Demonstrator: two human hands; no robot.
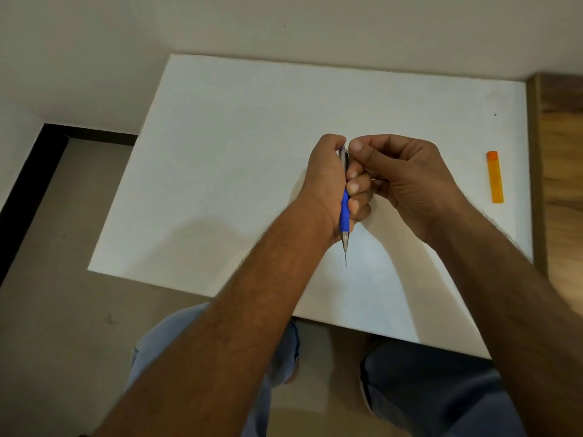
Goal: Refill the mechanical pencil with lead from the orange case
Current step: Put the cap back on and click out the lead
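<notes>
My left hand is wrapped around the blue mechanical pencil, holding it upright over the white table with its metal tip pointing toward me and a thin lead showing. My right hand is closed beside it, thumb and forefinger pinched at the pencil's top end; what they pinch is hidden. The orange lead case lies flat near the table's right edge, well apart from both hands.
A wooden surface borders the table on the right. Walls stand behind and to the left. My knees in blue jeans sit under the table's near edge.
</notes>
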